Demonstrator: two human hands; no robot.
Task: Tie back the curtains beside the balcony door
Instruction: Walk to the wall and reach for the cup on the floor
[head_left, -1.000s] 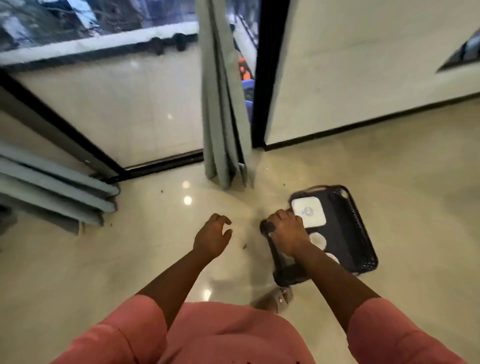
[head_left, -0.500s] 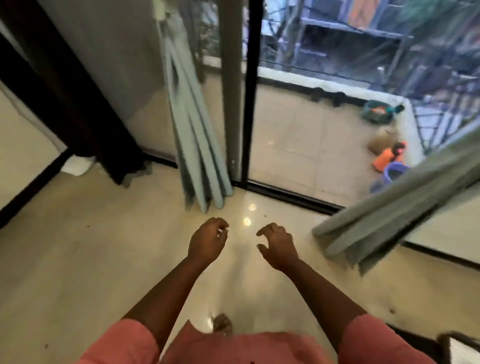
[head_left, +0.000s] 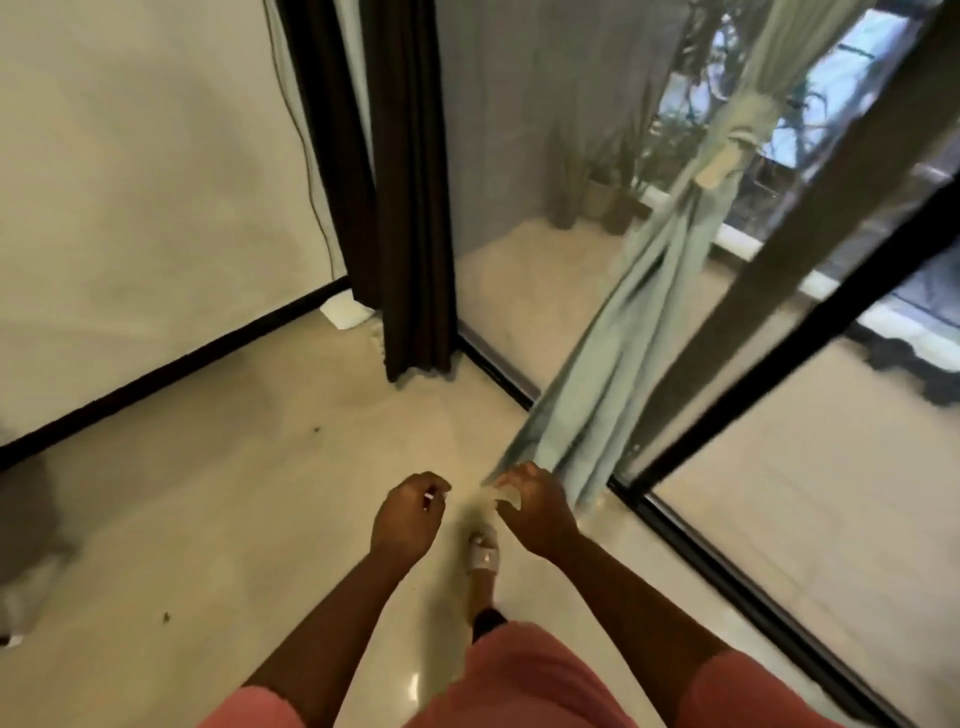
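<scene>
1. A pale green curtain (head_left: 618, 358) is seen right of centre, running from the upper right of the frame down to the floor (head_left: 249, 519) beside the black door frame (head_left: 810, 312). It is already gathered high up by a light tie-back (head_left: 727, 156), so this curtain is judged to be done.
2. A dark brown curtain (head_left: 405, 182) hangs in the upper middle of the frame, in the corner where the white wall (head_left: 145, 182) meets the glass. No band is seen round it; it falls straight to the floor, and it is judged to be what is left, if it counts among the curtains meant.
3. The left hand (head_left: 408, 517) is held low in the centre of the frame with its fingers curled; something small and pale shows at the fingertips, but whether it is gripped cannot be told.
4. The right hand (head_left: 537, 512) is held just beside the left, near the hem of the green curtain. A pale, blurred strip (head_left: 506, 496) is seen at its curled fingers and appears to be pinched, perhaps a tie, though this is not certain.
5. Neither hand is touching a curtain. The task is therefore judged to be partly finished, with the approach to the remaining curtain and its binding not yet made.
6. A sandalled foot (head_left: 484, 556) is seen on the floor between the two forearms.
</scene>
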